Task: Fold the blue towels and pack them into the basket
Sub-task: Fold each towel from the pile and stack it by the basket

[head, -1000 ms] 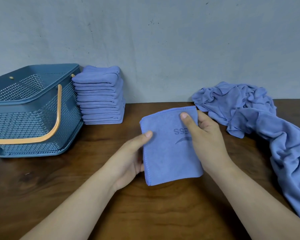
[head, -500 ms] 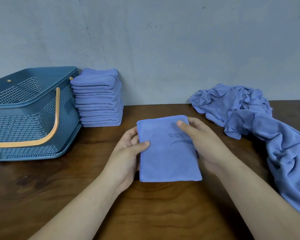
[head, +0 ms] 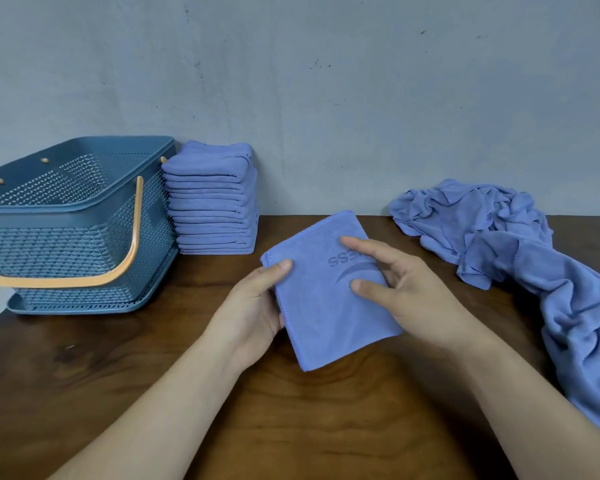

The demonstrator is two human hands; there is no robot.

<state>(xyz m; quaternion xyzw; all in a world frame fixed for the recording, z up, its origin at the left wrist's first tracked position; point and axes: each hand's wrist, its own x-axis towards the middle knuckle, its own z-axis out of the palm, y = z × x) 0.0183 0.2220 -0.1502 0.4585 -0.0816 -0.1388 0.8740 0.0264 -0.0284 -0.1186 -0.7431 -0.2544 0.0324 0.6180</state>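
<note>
Far L, on dark wood table [head: 291,427]: blue perforated basket [head: 66,254], upright, orange handle [head: 134,233] swung down over near side. Inside mostly hidden by rim; no towel seen in it.

Just R of basket, touching its side, against grey wall [head: 326,81]: stack of folded towels [head: 212,202], approx. square, edges roughly aligned, top one slightly rumpled.

Centre: L hand [head: 253,306] grips L edge of folded towel [head: 329,306], thumb on top near far-L corner, fingers tucked under. Towel folded to small rectangle, turned so far corner points toward wall, printed lettering and curved mark facing up. Looks raised off table at far end; near corner low, can't tell if touching wood.

R hand [head: 413,292] lies on towel's R part, forefinger and thumb tips pressed on top face by the lettering, other fingers loosely bent at R edge, not clenched.

Far R: pile of unfolded towels [head: 482,230], crumpled, trailing along table toward near-R edge, well apart from basket.
</note>
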